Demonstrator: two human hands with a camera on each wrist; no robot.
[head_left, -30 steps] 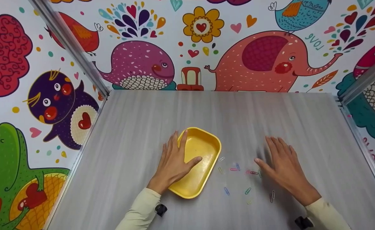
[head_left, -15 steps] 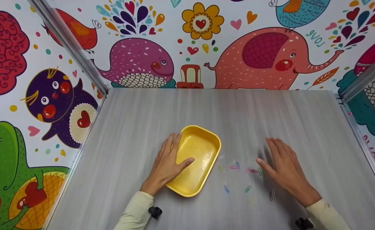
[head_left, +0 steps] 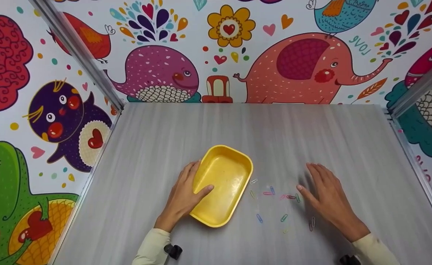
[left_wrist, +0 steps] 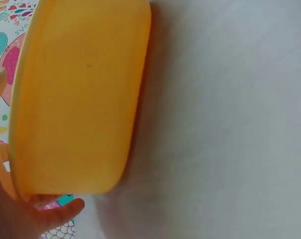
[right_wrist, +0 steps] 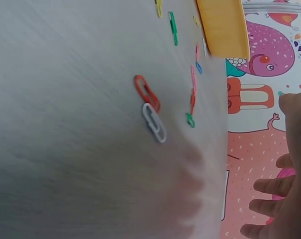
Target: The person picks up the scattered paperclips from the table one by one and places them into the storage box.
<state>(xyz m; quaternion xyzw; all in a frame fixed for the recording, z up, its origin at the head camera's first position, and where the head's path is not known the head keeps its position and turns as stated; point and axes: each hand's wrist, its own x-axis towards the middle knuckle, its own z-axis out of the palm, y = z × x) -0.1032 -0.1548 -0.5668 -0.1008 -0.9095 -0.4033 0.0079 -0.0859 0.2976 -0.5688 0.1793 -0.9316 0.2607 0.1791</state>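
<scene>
In the head view, a yellow tray (head_left: 223,184) stands at a slant on the table. My left hand (head_left: 182,195) is at the tray's left side, fingers extended along the outer wall and thumb reaching over the rim. Seen from the left wrist, the tray's side wall (left_wrist: 85,99) fills much of the view, one finger (left_wrist: 60,215) stretching past its end. My right hand (head_left: 331,198) hovers above the table on the right, holding nothing, its fingers straight. Several coloured paper clips (head_left: 284,218) lie scattered between the two hands. A red clip (right_wrist: 147,93) touches a white one (right_wrist: 154,123).
The grey wood-grain table (head_left: 157,140) runs back to a wall (head_left: 227,66) printed with cartoon animals. Metal corner frames (head_left: 79,55) stand at both sides. A small black device (head_left: 173,251) sits at the left wrist.
My left hand has shifted left and toward me, from over the tray's inside to its left edge. The right hand has hardly moved, and the paper clips lie as before.
</scene>
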